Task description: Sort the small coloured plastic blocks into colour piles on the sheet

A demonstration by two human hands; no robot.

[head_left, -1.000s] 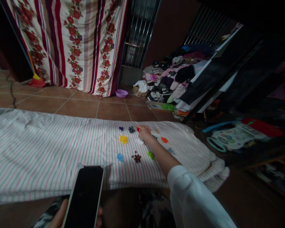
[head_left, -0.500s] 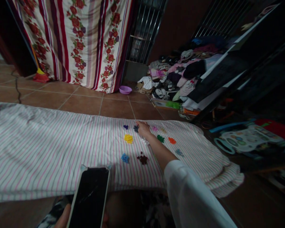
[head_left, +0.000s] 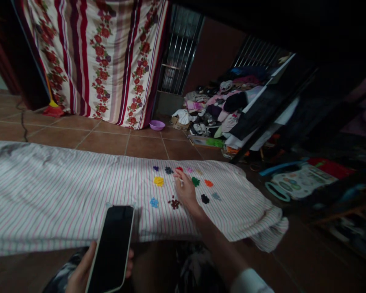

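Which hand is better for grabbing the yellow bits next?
Right, I think: the right hand is close to the yellow pieces, while the left hand is farther back, holding the phone.

- A floral, striped curtain (head_left: 102, 61) hangs down near a brown tiled floor (head_left: 144, 145) in a dimly lit room.
- A red-and-yellow broom (head_left: 53, 109) stands against the curtain's left side, near a dark cable (head_left: 23, 124).
- A purple basin (head_left: 157, 125) sits just beside the curtain's right edge.
- Heaped clothes (head_left: 233, 103) lie near a barred window (head_left: 181, 53).
- At right, a pale panel (head_left: 301, 178) with colored ovals rests beside a red item (head_left: 329, 168).
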